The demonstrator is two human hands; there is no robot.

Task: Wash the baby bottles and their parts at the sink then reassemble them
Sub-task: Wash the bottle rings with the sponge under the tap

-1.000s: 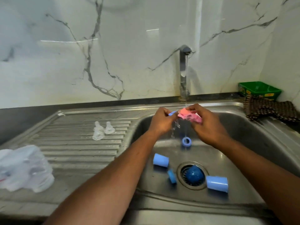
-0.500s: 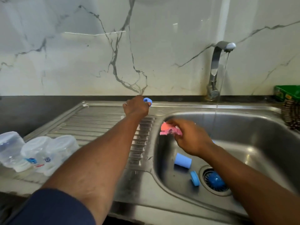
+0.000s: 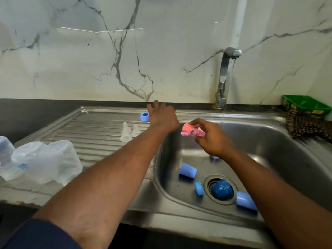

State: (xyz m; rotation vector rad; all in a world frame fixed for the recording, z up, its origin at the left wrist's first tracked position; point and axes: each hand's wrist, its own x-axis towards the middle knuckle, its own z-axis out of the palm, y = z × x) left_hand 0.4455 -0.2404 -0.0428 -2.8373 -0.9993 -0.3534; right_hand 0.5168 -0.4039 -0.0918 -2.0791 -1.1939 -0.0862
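A blue ring point(image 3: 144, 117) stands on the drainboard point(image 3: 89, 126) just beside the left hand point(image 3: 162, 117), whose fingers are loose and empty; the right hand point(image 3: 212, 139) pinches a pink sponge point(image 3: 192, 131). Remaining blue parts point(image 3: 187, 171) lie near the drain point(image 3: 221, 190) (running water could nudge them).

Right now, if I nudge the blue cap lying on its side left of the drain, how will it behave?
The blue cap looks like a tapered cylinder on its side, so it would probably roll, curving. The steel sink is wet under the running faucet, so it may also slide. It looks like hollow plastic, likely light.
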